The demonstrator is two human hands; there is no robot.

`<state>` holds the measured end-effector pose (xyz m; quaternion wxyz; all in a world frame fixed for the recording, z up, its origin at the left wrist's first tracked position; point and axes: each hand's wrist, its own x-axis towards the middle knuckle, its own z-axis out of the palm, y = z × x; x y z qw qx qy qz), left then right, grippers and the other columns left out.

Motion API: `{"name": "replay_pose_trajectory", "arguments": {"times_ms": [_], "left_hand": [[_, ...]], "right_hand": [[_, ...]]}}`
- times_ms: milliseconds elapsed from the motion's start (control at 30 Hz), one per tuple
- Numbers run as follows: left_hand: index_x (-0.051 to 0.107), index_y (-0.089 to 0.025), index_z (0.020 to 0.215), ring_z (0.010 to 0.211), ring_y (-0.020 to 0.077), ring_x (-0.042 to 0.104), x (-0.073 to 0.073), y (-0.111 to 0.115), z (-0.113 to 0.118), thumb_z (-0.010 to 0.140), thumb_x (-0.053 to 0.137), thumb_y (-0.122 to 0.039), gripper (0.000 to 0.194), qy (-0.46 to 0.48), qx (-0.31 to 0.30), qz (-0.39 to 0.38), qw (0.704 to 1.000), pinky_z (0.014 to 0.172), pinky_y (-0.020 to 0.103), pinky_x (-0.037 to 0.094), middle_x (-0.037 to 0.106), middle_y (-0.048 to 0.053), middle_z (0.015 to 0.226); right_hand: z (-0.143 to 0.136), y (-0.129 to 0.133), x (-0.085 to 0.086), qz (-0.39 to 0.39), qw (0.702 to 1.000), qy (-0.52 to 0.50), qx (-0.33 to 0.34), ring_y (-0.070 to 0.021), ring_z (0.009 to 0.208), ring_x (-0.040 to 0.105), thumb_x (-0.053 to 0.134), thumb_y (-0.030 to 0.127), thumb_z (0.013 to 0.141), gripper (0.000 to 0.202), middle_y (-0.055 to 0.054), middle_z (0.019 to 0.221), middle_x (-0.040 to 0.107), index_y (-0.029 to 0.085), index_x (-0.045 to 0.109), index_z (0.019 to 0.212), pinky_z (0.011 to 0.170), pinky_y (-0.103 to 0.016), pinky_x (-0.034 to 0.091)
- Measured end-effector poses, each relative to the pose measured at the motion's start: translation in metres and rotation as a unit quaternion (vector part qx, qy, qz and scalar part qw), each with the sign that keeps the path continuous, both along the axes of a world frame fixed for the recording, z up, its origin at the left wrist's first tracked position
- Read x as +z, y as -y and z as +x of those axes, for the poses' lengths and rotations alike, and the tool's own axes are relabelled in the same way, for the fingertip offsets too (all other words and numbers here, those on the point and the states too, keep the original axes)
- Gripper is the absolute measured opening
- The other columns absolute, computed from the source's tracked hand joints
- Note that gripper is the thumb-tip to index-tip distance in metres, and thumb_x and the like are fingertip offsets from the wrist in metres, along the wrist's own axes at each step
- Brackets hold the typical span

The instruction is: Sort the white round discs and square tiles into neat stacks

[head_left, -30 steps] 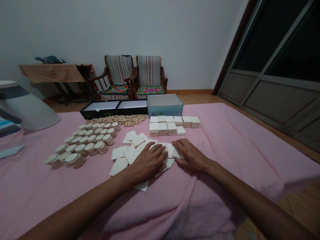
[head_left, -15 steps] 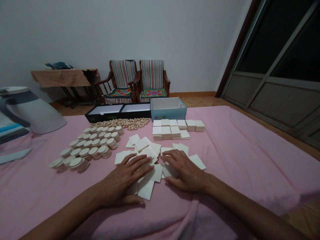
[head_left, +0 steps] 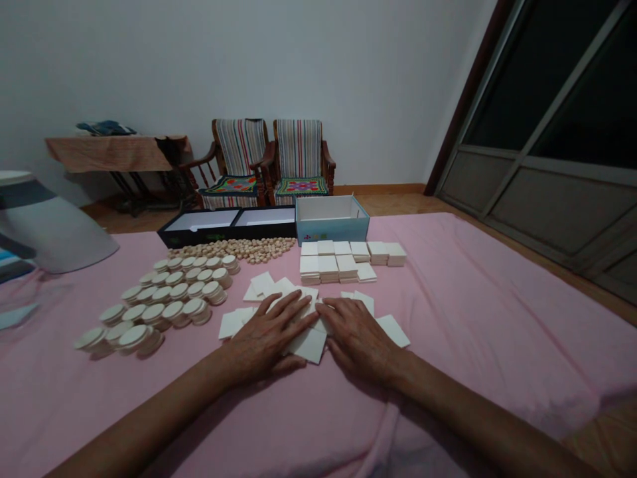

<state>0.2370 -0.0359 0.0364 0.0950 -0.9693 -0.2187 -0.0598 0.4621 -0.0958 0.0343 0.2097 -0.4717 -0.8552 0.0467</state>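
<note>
My left hand [head_left: 271, 332] lies palm down on a loose heap of white square tiles [head_left: 309, 344], its fingers stretched over them. Close beside it, my right hand [head_left: 359, 335] rests on the heap's right part with fingers extended, its fingertips almost meeting those of my left hand. More loose squares stick out past both hands on the left, the back and the right. What lies under the palms is hidden. Behind the heap stand neat stacks of white squares [head_left: 328, 265]. To the left are rows of stacked round white discs [head_left: 174, 310].
Small wooden beads [head_left: 249, 249] are spread before a black two-part box [head_left: 199, 229]. A light blue box [head_left: 333, 229] adjoins it. A white and grey jug [head_left: 64, 232] stands at left on the pink cloth [head_left: 478, 318]. Two striped chairs [head_left: 298, 149] are beyond.
My left hand has moved forward and right over the tiles, sweeping the near ones inward and closer to my right hand. My view has shifted slightly.
</note>
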Motion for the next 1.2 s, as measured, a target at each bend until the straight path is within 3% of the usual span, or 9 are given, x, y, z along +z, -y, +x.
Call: {"name": "replay_pose_trajectory", "arguments": {"times_ms": [200, 400, 500, 667, 833, 933, 1200], "left_hand": [[0.044, -0.022, 0.135, 0.132, 0.0313, 0.035, -0.001, -0.023, 0.017, 0.086, 0.052, -0.048, 0.056, 0.057, 0.052, 0.0, 0.997, 0.103, 0.049, 0.03, 0.044, 0.013, 0.142], [0.047, -0.016, 0.131, 0.124, 0.0306, 0.045, -0.011, -0.035, 0.013, 0.088, 0.05, -0.043, 0.052, 0.162, 0.119, 0.034, 0.979, 0.1, 0.049, 0.034, 0.051, 0.015, 0.135], [0.053, -0.015, 0.124, 0.114, 0.0291, 0.053, -0.015, -0.038, 0.004, 0.089, 0.048, -0.041, 0.044, 0.227, 0.144, 0.042, 0.962, 0.096, 0.048, 0.039, 0.06, 0.015, 0.124], [0.06, -0.016, 0.112, 0.106, 0.0265, 0.059, -0.019, -0.042, -0.01, 0.09, 0.046, -0.039, 0.034, 0.285, 0.164, 0.029, 0.944, 0.09, 0.044, 0.045, 0.066, 0.012, 0.111], [0.06, -0.015, 0.11, 0.103, 0.0252, 0.06, -0.02, -0.043, -0.012, 0.09, 0.047, -0.037, 0.032, 0.295, 0.167, 0.018, 0.941, 0.089, 0.041, 0.047, 0.067, 0.012, 0.109], [0.06, -0.016, 0.11, 0.103, 0.0245, 0.06, -0.02, -0.043, -0.011, 0.09, 0.048, -0.035, 0.03, 0.298, 0.161, 0.016, 0.941, 0.089, 0.04, 0.047, 0.067, 0.011, 0.109], [0.062, -0.016, 0.106, 0.1, 0.0235, 0.062, -0.018, -0.041, -0.012, 0.089, 0.05, -0.033, 0.027, 0.302, 0.153, 0.026, 0.94, 0.087, 0.039, 0.049, 0.069, 0.01, 0.106]], "right_hand": [[0.044, -0.022, -0.001, 0.002, 0.996, -0.088, -0.02, -0.0238, 0.112, 0.048, 0.055, 0.021, 0.082, 0.039, -0.012, 0.12, 0.055, 0.017, 0.049, 0.12, 0.095, -0.042, 0.04], [0.083, -0.037, 0.003, -0.174, 0.978, -0.037, -0.106, -0.0307, 0.119, 0.044, 0.067, 0.029, 0.072, 0.06, -0.018, 0.129, 0.05, 0.012, 0.049, 0.127, 0.098, -0.048, 0.037], [0.086, -0.037, -0.002, -0.2, 0.972, -0.038, -0.114, -0.0303, 0.117, 0.046, 0.068, 0.029, 0.07, 0.063, -0.018, 0.127, 0.052, 0.012, 0.049, 0.127, 0.095, -0.047, 0.039], [0.087, -0.038, -0.012, -0.163, 0.978, -0.077, -0.11, -0.0252, 0.105, 0.051, 0.069, 0.028, 0.069, 0.053, -0.013, 0.113, 0.057, 0.014, 0.054, 0.118, 0.09, -0.041, 0.042], [0.103, -0.053, 0.002, -0.088, 0.985, -0.068, -0.133, -0.0263, 0.107, 0.049, 0.065, 0.026, 0.072, 0.048, -0.013, 0.116, 0.055, 0.016, 0.052, 0.118, 0.092, -0.042, 0.041], [0.112, -0.072, 0.005, -0.02, 0.989, -0.041, -0.14, -0.0276, 0.108, 0.048, 0.061, 0.015, 0.07, 0.047, -0.012, 0.115, 0.056, 0.017, 0.053, 0.116, 0.093, -0.044, 0.04], [0.115, -0.103, -0.028, 0.014, 0.989, -0.093, -0.111, -0.0235, 0.105, 0.051, 0.054, 0.008, 0.069, 0.05, -0.009, 0.112, 0.057, 0.021, 0.053, 0.117, 0.091, -0.041, 0.043]]}}
